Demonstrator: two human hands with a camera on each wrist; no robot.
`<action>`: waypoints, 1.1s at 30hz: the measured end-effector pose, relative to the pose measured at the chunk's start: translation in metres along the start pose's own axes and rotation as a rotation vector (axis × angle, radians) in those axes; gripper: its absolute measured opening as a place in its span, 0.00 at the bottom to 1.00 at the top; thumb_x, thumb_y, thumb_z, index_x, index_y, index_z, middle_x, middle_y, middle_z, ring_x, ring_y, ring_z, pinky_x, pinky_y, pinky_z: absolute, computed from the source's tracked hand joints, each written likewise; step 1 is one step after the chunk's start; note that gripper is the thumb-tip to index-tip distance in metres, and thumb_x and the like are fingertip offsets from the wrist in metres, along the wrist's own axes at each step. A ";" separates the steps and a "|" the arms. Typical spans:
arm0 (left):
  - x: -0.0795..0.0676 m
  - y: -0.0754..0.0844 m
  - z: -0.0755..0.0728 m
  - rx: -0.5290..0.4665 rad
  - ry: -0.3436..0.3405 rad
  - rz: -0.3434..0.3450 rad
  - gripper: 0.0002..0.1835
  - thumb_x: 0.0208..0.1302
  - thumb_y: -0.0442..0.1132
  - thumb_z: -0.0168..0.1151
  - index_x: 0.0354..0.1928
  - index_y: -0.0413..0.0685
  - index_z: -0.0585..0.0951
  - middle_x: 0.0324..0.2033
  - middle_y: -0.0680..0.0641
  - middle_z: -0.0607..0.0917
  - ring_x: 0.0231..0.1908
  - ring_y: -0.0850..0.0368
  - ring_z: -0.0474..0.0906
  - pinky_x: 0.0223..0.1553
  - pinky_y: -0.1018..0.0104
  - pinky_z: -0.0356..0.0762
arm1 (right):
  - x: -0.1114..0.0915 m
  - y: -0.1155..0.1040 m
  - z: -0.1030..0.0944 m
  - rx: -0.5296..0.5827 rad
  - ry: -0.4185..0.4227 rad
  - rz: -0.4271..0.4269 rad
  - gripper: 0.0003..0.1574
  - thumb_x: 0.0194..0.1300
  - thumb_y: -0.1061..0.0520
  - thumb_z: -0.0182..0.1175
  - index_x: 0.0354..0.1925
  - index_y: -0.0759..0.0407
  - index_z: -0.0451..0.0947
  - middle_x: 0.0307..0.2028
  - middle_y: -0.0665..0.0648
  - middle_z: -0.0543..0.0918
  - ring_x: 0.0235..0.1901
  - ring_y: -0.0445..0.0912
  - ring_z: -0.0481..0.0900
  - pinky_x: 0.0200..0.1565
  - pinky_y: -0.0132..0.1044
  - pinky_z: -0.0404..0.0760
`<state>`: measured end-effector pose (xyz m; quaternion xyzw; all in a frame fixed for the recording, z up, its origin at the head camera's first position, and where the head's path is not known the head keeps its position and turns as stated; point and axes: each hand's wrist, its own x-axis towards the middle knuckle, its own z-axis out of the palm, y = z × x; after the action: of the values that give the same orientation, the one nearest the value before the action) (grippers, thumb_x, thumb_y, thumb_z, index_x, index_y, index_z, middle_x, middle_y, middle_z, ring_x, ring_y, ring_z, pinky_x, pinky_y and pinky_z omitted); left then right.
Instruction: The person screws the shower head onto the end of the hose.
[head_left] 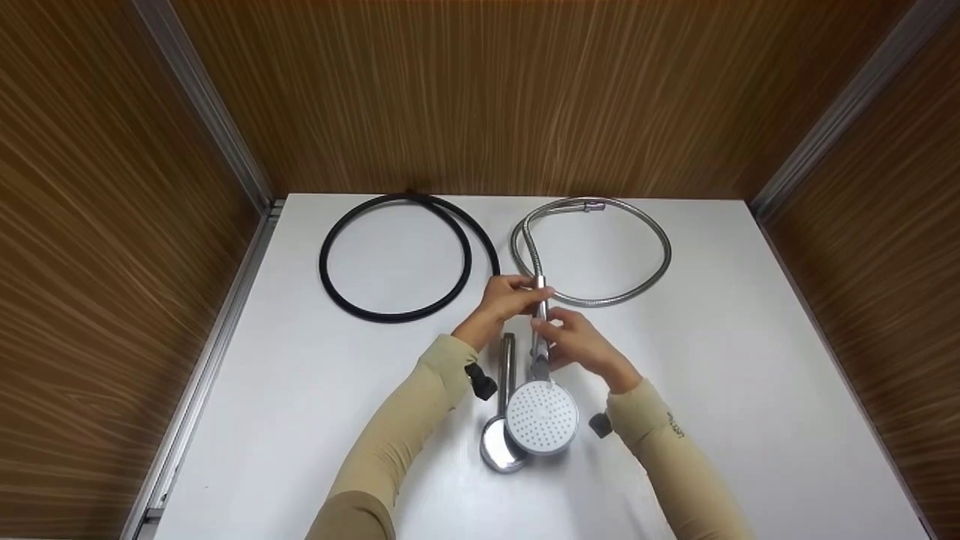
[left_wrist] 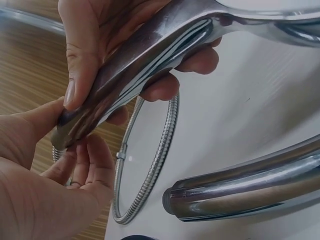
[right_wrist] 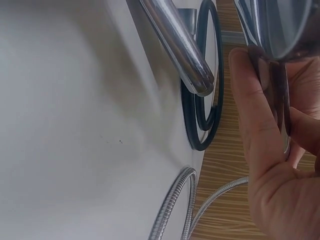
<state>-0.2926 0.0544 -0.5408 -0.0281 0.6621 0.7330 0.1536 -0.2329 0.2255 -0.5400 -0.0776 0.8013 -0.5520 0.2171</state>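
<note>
A chrome shower head (head_left: 541, 417) with a white perforated face is held above the table. My right hand (head_left: 581, 341) grips its handle, the fingers on one side and the thumb on the other in the left wrist view. At the handle's far end my left hand (head_left: 510, 298) pinches the joint where the silver metal hose (head_left: 531, 244) meets it. In the left wrist view that left hand (left_wrist: 60, 180) has thumb and fingers around the joint. A second chrome shower head (head_left: 501, 444) lies on the table just left of the first, partly covered by it, its handle end (left_wrist: 172, 201) bare.
A black hose (head_left: 322, 259) lies coiled at the back left of the white table (head_left: 255, 390). The silver hose loops at the back right, its free end fitting (head_left: 595, 206) near the rear edge. Wood-grain panels (head_left: 480, 97) enclose the back and sides.
</note>
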 end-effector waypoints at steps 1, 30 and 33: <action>0.000 0.000 0.000 -0.007 -0.001 0.001 0.16 0.57 0.35 0.81 0.46 0.35 0.89 0.29 0.53 0.89 0.29 0.60 0.88 0.45 0.61 0.91 | 0.000 -0.001 0.000 0.001 0.002 0.001 0.30 0.81 0.43 0.56 0.62 0.68 0.70 0.38 0.64 0.84 0.28 0.49 0.89 0.37 0.44 0.92; -0.002 -0.002 0.001 -0.049 0.012 0.022 0.16 0.60 0.31 0.77 0.49 0.32 0.88 0.30 0.52 0.88 0.28 0.63 0.86 0.42 0.64 0.91 | 0.000 0.000 0.003 0.026 0.003 0.015 0.30 0.81 0.44 0.55 0.62 0.69 0.69 0.36 0.64 0.85 0.29 0.51 0.91 0.38 0.46 0.92; -0.002 -0.001 0.000 -0.056 0.015 0.022 0.17 0.59 0.30 0.77 0.49 0.31 0.88 0.30 0.51 0.89 0.29 0.61 0.87 0.43 0.64 0.91 | 0.000 0.000 0.003 0.029 0.011 0.012 0.29 0.81 0.45 0.56 0.60 0.69 0.70 0.35 0.63 0.84 0.28 0.50 0.90 0.37 0.46 0.92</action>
<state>-0.2902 0.0545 -0.5415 -0.0309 0.6426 0.7527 0.1397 -0.2313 0.2227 -0.5411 -0.0663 0.7949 -0.5627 0.2171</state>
